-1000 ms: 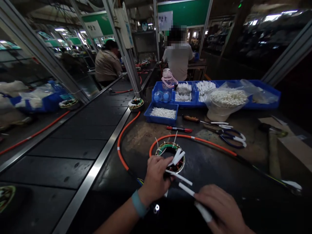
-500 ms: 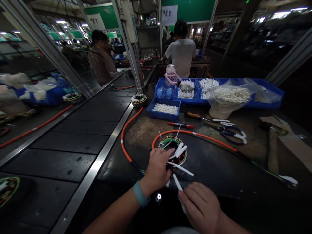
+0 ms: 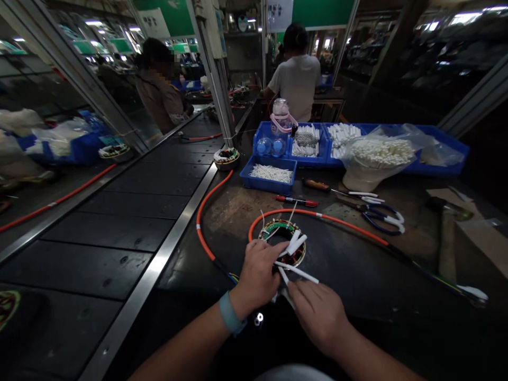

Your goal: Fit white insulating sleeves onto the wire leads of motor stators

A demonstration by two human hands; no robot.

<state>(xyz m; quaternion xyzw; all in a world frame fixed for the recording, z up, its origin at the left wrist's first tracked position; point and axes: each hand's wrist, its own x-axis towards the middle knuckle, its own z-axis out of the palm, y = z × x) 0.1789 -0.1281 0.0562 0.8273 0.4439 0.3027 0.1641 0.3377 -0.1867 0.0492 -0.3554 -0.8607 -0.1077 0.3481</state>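
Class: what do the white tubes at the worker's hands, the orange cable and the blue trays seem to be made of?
White tubes: matt, stiff, probably fibre or plastic sleeving. Orange cable: smooth sheath that bends in curves, likely rubber or plastic. Blue trays: evenly coloured, thin-walled, apparently moulded plastic.

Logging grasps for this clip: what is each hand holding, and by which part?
Left hand rests on the near rim of the wound ring. Right hand pinches the near end of a white sleeve.
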